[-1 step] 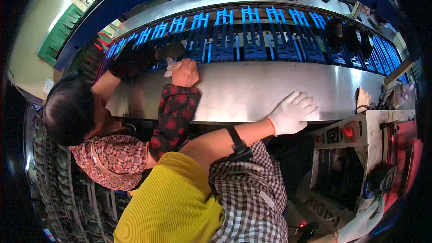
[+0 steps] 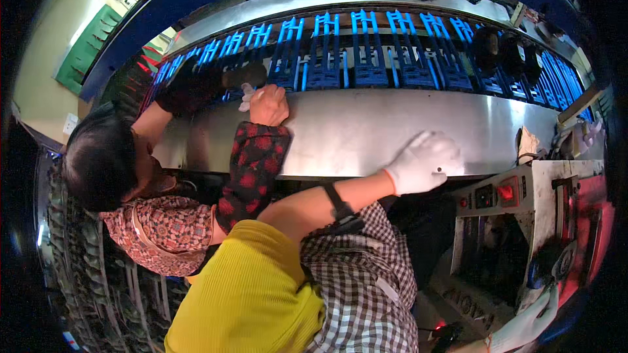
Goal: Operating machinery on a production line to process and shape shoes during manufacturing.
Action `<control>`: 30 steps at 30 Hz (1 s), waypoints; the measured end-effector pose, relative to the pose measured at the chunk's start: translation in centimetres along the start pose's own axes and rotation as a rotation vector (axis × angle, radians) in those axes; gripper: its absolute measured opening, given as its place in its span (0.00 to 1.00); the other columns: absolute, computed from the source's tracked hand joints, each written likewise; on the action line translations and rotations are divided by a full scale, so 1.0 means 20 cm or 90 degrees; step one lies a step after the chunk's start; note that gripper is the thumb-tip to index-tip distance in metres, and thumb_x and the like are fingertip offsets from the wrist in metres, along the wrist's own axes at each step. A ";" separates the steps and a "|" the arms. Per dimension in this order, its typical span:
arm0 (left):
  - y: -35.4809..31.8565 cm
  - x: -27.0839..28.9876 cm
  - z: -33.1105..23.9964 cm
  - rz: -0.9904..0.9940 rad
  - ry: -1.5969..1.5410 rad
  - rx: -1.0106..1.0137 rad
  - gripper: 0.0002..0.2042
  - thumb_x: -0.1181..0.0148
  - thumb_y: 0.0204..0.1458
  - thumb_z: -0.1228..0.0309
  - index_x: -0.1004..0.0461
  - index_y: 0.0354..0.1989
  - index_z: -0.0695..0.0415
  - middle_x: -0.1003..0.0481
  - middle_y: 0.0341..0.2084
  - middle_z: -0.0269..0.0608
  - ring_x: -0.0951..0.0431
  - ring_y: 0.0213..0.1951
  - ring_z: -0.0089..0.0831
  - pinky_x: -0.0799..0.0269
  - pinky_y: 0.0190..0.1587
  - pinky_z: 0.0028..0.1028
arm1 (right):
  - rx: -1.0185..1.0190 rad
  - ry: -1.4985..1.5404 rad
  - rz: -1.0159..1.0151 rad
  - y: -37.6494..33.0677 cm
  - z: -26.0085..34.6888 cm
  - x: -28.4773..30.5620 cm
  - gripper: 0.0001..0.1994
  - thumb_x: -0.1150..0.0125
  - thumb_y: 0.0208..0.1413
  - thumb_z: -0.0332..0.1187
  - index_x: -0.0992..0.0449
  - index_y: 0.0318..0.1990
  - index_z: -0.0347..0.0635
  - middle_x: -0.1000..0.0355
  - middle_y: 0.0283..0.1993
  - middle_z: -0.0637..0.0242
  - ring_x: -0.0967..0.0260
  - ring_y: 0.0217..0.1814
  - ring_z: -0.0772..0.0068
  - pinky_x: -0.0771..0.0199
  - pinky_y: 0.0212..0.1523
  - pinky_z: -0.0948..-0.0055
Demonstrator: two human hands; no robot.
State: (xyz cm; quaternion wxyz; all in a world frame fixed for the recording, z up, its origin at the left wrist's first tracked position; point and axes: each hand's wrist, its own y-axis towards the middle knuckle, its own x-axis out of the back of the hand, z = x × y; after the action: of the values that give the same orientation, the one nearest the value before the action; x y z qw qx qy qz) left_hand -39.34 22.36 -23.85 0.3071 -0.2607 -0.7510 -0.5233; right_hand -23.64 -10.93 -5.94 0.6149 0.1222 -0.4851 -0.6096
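A green board hangs on the pale wall, well left of the steel worktop. Along the worktop's far edge runs a row of blue racks. Just right of the worktop stands a grey control box with a red button.

The left hand, in a white glove, lies palm down on the worktop's near right part, fingers loosely spread, gripping nothing. The right hand, also gloved, shows at the lower edge below the control box; its grip cannot be made out.

At the worktop's left end, a co-worker's bare hand clutches a white cloth.
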 end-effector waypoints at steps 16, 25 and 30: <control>-0.85 1.52 0.93 -0.148 -0.598 0.849 0.20 0.50 0.69 0.62 0.28 0.63 0.60 0.25 0.59 0.45 0.22 0.57 0.36 0.24 0.60 0.37 | 0.106 -0.014 -0.283 -0.02 0.07 -0.13 0.14 0.39 0.69 0.38 0.17 0.47 0.33 0.20 0.45 0.53 0.23 0.46 0.61 0.25 0.51 0.64; -0.47 1.46 0.85 -0.164 -0.185 0.755 0.11 0.41 0.60 0.75 0.23 0.49 0.66 0.18 0.40 0.42 0.19 0.39 0.24 0.23 0.42 0.25 | 0.027 0.537 0.523 -0.19 0.71 -1.06 0.11 0.41 0.57 0.19 0.21 0.47 0.35 0.23 0.47 0.55 0.25 0.52 0.60 0.28 0.58 0.66; 0.10 1.25 0.48 -0.283 -0.281 0.642 0.08 0.43 0.61 0.78 0.24 0.46 0.68 0.18 0.42 0.46 0.19 0.41 0.26 0.22 0.45 0.26 | -0.024 0.806 0.800 -0.28 1.01 -1.63 0.31 0.41 0.62 0.27 0.38 0.73 0.40 0.34 0.67 0.53 0.35 0.67 0.59 0.36 0.70 0.66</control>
State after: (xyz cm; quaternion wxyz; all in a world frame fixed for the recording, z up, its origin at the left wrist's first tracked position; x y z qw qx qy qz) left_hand -56.52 33.78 -6.75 0.1127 -0.0221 -0.9895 -0.0873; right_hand -35.34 25.06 -14.61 0.9901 0.1376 -0.0219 0.0140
